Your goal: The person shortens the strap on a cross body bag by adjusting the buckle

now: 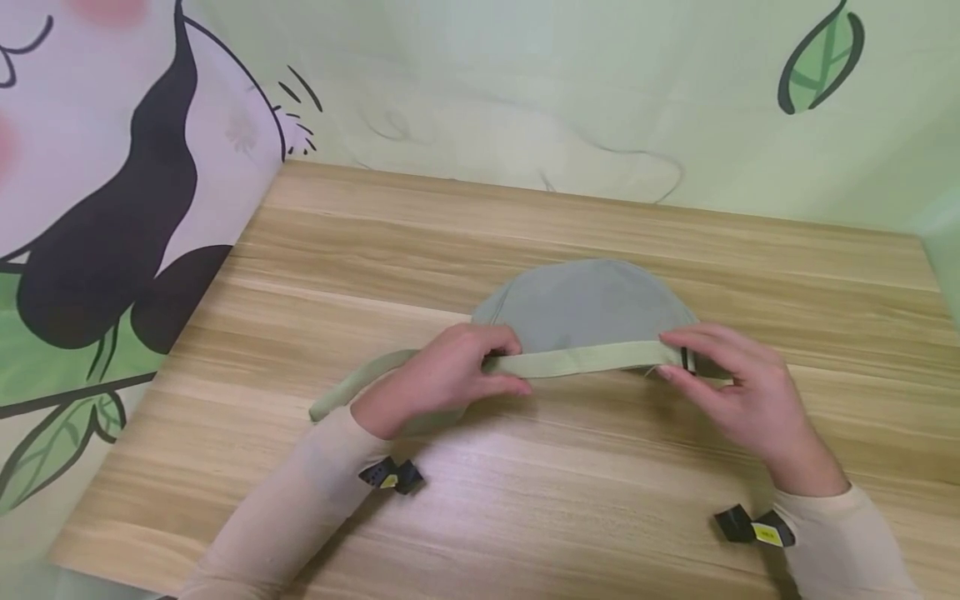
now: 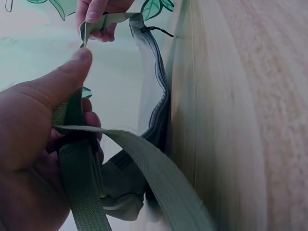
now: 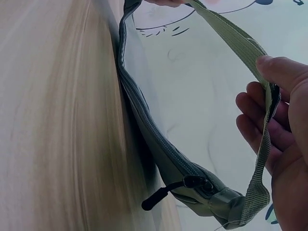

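Observation:
A grey-green waist bag [image 1: 592, 300] stands on the table in front of both hands. Its pale green webbing strap [image 1: 581, 361] is stretched between them along the bag's near side. My left hand [image 1: 442, 367] grips the strap at the bag's left end; a loose length trails leftward beneath that forearm. At the right end, my right hand [image 1: 750, 400] pinches the strap beside a black slider [image 1: 685, 359]. The right wrist view shows the bag's long zipper [image 3: 153, 126] and dark zipper pull [image 3: 163, 192]. In the left wrist view, strap layers [image 2: 82, 178] run through the left palm.
The wood-grain table [image 1: 525, 517] extends around the bag. Behind it hangs a pale green backdrop [image 1: 487, 83] with a drawn leaf, and a panda picture [image 1: 112, 217] covers the left side. Each wrist wears a small black camera [image 1: 750, 527].

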Tool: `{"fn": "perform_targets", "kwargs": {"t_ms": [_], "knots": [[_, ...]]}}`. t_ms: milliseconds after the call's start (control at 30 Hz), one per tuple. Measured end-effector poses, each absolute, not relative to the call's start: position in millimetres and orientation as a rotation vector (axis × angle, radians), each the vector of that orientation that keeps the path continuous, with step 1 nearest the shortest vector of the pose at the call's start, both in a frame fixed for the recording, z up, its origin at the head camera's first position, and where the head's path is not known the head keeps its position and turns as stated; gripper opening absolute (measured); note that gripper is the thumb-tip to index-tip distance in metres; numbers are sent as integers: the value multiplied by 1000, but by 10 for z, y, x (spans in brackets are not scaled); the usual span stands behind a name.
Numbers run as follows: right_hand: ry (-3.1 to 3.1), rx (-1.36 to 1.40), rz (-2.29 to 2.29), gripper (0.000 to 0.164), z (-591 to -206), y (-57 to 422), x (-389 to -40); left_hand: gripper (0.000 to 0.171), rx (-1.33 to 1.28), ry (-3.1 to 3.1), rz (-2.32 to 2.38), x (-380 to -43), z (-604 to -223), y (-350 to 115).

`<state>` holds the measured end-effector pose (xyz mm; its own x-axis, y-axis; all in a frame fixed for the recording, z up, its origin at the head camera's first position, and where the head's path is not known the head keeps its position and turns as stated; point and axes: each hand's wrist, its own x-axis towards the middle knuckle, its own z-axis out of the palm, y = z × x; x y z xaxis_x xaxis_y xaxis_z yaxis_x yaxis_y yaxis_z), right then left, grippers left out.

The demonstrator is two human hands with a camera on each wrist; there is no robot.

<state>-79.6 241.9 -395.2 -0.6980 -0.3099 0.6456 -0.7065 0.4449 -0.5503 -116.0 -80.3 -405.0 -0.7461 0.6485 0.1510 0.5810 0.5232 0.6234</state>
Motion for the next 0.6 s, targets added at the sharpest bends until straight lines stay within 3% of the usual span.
{"fn": "perform_targets", "kwargs": {"t_ms": [167,400,600], "knots": [[-2219,847,1188,31,-3868,2393,-763,24,1039,2609,1170,-1153,-4060,-826],[-2204,849,1193,37,-3818,2402,-755,36,1036,2565,1331,-1143,-4052,-883],[-2233,812,1202,29,-3841,2477,-769,32,1007,2608,1343,-1157,-4088,-946]]}}
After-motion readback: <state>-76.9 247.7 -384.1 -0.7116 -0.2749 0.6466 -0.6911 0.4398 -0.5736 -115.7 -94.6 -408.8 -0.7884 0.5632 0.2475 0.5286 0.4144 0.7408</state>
